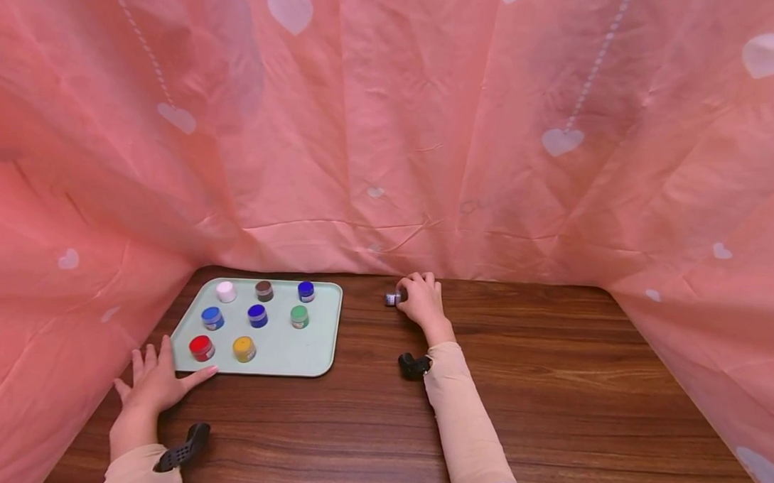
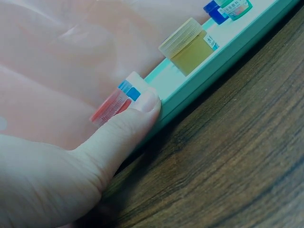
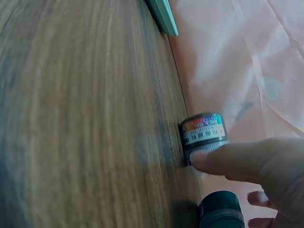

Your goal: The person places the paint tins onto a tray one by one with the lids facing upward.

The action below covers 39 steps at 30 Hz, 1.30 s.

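Observation:
My left hand [image 1: 154,386] lies at the near left corner of a pale green tray [image 1: 293,355], its fingers spread. In the left wrist view the thumb [image 2: 126,121] touches the tray's rim, beside a red paint jar [image 1: 201,347]. Farther right, at the back of the table, my right hand [image 1: 425,305] pinches a small dark paint jar [image 1: 391,299] with a printed label. The right thumb [image 3: 237,159] lies across the lower part of that jar in the right wrist view. A second dark jar [image 3: 221,209] stands near the other fingers, which are partly out of frame.
Several paint jars stand on the tray, among them a yellow one [image 1: 244,349], a green one [image 1: 299,316], a white one [image 1: 226,291] and a brown one [image 1: 264,290]. A pink curtain [image 1: 390,163] surrounds the wooden table [image 1: 548,389] at the back and sides.

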Available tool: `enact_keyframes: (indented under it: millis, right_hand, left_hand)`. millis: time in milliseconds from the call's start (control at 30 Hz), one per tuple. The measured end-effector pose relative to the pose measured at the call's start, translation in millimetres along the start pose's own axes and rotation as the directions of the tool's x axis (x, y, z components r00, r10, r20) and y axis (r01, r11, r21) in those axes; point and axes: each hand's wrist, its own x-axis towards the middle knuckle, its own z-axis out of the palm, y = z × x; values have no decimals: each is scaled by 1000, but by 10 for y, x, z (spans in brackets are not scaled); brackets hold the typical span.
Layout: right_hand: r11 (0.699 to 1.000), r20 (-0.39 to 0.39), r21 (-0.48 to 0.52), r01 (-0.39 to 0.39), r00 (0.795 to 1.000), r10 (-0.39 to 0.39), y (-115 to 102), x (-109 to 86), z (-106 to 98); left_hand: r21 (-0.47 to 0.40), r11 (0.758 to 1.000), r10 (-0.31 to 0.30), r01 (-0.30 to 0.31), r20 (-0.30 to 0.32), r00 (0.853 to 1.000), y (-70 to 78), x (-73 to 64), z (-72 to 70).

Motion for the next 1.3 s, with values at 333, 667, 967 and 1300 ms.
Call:
enact_keyframes:
  millis: [333,667,967,1300]
  right_hand:
    - [997,38,62,46,998,-48,-15,17,-25]
    - [994,43,78,77,996,-80,-72,23,-41]
    - [988,48,92,125,990,-129,-237,33,-125]
    - [954,26,107,281,958,-285,-570,3,-248]
  left_hand:
    - [2,1000,-1,1,-1,1000,29,-19,-23]
    - [-9,1000,2,-2,3,1000,33,-14,-28]
    - [5,1000,-7,7,2,1000,33,-7,-23]
    - [8,1000,-7,7,3,1000,38,-12,-26]
